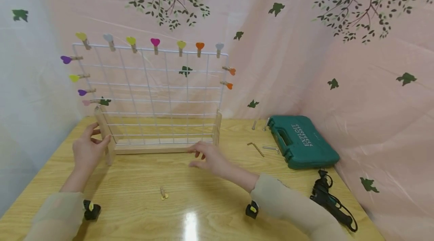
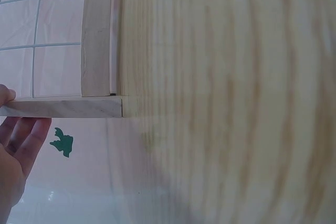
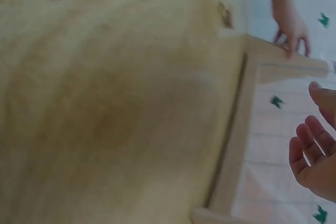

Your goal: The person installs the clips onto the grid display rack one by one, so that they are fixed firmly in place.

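A white wire grid (image 1: 165,69) stands upright in a wooden frame, with small heart-topped clothespins along its top and both sides. My left hand (image 1: 89,148) holds the frame's left wooden post (image 1: 107,135); in the left wrist view its thumb and fingers lie on opposite sides of the post (image 2: 68,107). My right hand (image 1: 213,161) hovers at the right end of the bottom wooden rail (image 1: 152,150), fingers loosely bent and nothing in them. In the right wrist view this hand (image 3: 317,156) shows a gap between thumb and fingers.
One loose clothespin (image 1: 163,193) lies on the table in front of the frame. Right of the frame are bolts (image 1: 254,125) and hex keys (image 1: 255,149). A green tool case (image 1: 305,141) and a black corded power tool (image 1: 330,203) lie along the right edge.
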Demonstrator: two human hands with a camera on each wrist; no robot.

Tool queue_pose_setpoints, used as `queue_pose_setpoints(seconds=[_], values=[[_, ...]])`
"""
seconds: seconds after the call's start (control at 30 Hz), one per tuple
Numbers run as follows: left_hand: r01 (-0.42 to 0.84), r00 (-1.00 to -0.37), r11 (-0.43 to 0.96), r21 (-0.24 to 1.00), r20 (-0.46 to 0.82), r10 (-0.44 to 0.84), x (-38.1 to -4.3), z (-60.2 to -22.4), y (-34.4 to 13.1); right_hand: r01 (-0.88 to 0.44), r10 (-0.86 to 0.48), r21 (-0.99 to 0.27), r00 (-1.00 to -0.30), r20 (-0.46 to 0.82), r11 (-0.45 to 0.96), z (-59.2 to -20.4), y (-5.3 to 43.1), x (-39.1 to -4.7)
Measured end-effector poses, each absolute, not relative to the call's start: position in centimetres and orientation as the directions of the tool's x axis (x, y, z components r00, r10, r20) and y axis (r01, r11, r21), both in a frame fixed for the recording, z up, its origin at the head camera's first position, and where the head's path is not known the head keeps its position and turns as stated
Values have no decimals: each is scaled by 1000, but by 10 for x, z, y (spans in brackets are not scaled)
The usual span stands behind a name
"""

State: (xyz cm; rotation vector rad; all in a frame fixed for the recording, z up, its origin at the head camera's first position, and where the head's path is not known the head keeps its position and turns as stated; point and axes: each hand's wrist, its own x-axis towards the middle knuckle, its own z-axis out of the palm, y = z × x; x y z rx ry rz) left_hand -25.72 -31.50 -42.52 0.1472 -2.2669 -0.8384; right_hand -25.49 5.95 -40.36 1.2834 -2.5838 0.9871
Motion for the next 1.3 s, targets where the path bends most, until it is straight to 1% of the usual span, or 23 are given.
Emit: queue_pose_setpoints(seconds=[0.17, 0.3, 0.4, 0.53, 0.63, 0.7, 0.8, 0.97, 1.07, 1.17, 1.3], values=[[132, -745, 778, 614, 579, -331, -257, -425, -315, -783, -810, -463, -550, 204, 416, -434, 39, -244], [137, -744, 777, 614, 582, -328, -256, -426, -315, -820, -884, -449, -450, 122, 356, -450, 26, -237], [136, -746, 778, 614, 580, -327, -256, -426, -315, -845, -920, -439, -380, 93, 305, -456, 18, -237], [125, -749, 779, 614, 574, -332, -256, -426, -315, -887, -954, -392, -292, 66, 244, -458, 7, -238], [128, -748, 781, 611, 577, -329, -257, -426, -314, -907, -969, -359, -245, 31, 218, -456, 2, -239], [134, -743, 782, 609, 583, -327, -258, -426, -314, -914, -972, -346, -233, 15, 213, -456, 1, -238], [134, -740, 782, 608, 586, -329, -258, -426, -316, -917, -972, -335, -236, 13, 218, -456, 0, -237], [108, -758, 775, 623, 556, -341, -256, -427, -318, -909, -960, -328, -281, 23, 258, -458, 1, -234], [99, -769, 769, 632, 539, -344, -256, -426, -318, -901, -954, -338, -299, 30, 272, -460, 4, -234], [91, -777, 756, 648, 522, -353, -254, -426, -316, -894, -952, -360, -304, 48, 267, -459, 9, -234], [81, -797, 730, 679, 484, -361, -253, -425, -313, -882, -945, -398, -313, 93, 253, -452, 18, -232]])
